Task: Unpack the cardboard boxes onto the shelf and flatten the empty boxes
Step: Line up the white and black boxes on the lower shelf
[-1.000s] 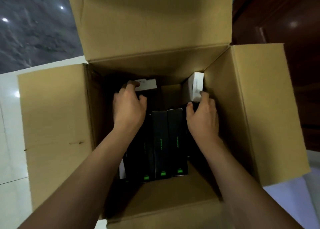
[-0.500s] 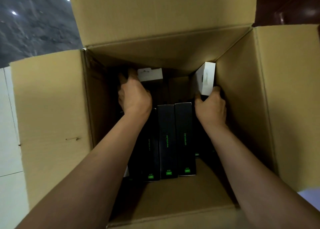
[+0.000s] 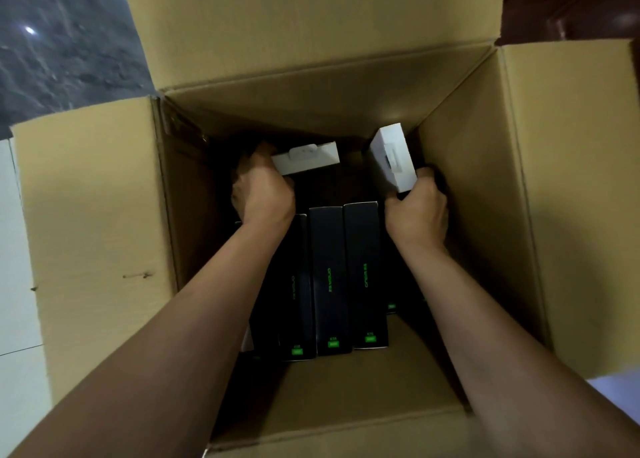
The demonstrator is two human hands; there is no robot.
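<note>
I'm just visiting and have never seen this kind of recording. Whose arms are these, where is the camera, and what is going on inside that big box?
There is no machine here: these are a person's two bare arms, filmed by a wide-angle camera worn on the head, looking down. They reach into a large open brown cardboard box with its flaps folded outward. Inside stand slim black product boxes with green lettering, packed side by side. The left hand grips one such box by its white end, and the right hand grips another, whose white end is tilted. Both seem to be coming out, probably for a shelf, which is not in view. Pale floor tiles show at the left.
</note>
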